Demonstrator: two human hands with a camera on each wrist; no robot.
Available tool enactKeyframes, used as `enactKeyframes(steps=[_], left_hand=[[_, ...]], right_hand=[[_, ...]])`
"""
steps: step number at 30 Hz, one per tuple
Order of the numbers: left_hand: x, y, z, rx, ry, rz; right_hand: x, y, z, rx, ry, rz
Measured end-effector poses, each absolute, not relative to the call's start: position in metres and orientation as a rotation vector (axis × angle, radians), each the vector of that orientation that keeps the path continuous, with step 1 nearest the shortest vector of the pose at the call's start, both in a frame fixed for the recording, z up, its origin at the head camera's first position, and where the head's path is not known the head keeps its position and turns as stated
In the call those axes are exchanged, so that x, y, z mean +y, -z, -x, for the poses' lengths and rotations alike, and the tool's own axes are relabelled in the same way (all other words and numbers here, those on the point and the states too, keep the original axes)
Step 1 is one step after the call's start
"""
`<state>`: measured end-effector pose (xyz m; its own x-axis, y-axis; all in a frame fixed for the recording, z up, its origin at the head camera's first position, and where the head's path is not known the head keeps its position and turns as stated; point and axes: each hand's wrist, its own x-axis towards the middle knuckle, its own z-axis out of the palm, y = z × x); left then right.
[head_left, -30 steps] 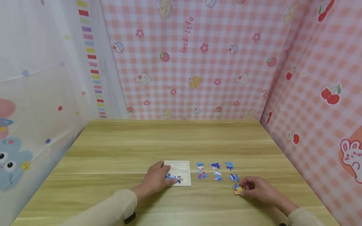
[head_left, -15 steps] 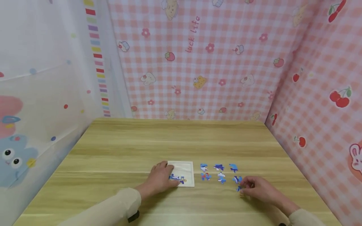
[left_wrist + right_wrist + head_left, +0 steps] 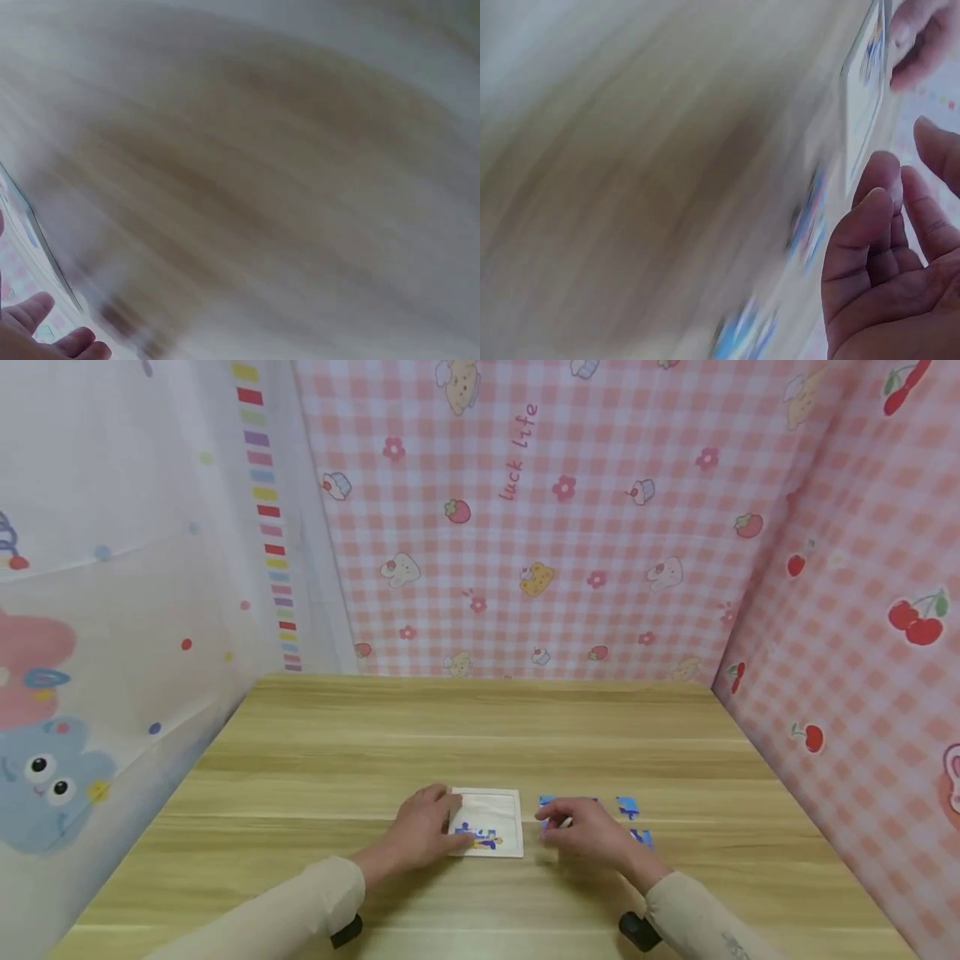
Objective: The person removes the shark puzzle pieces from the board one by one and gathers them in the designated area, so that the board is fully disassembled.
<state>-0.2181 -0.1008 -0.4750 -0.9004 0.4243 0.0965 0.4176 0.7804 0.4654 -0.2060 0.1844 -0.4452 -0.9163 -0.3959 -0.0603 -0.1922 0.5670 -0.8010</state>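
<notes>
My left hand (image 3: 426,828) rests at the left side of the white puzzle tray (image 3: 512,802), thumb over its lower part and fingers at the upper left. Low in the tray lie joined blue, white and yellow puzzle pieces (image 3: 487,841). My right hand (image 3: 585,833) hovers just right of the tray, fingertips drawn together around a puzzle piece; only a pale sliver (image 3: 566,822) shows between them. In the right wrist view the fingers (image 3: 847,240) are bent and hide the piece. Loose blue pieces (image 3: 627,807) lie beneath and beyond this hand, several partly covered.
The wood-grain tabletop (image 3: 480,727) extends to a pink checked curtain (image 3: 562,543) behind and at the right. A pale patterned curtain (image 3: 135,635) stands at the left. A black wrist strap (image 3: 639,932) shows under the right sleeve.
My right hand has lifted the yellow-and-blue puzzle piece from the right end and swept left toward the tray. The left hand stays at the tray, its thumb slightly withdrawn. The head view has shifted slightly.
</notes>
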Motion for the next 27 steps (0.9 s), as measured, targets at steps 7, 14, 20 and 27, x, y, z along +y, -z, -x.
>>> enactKeyframes(steps=[7, 14, 20, 27], left_hand=[[-0.110, 0.473, 0.220, 2.905, -0.781, -0.683], [-0.109, 0.473, 0.218, 2.913, -0.718, -0.734], [-0.109, 0.471, 0.217, 2.905, -0.702, -0.687], [-0.112, 0.472, 0.215, 2.910, -0.730, -0.690]], right_hand=[[0.134, 0.460, 0.208, 2.483, 1.352, 0.435], [0.122, 0.470, 0.208, 2.540, 1.270, 0.368], [0.118, 0.469, 0.207, 2.554, 1.236, 0.354], [0.113, 0.467, 0.209, 2.572, 1.242, 0.328]])
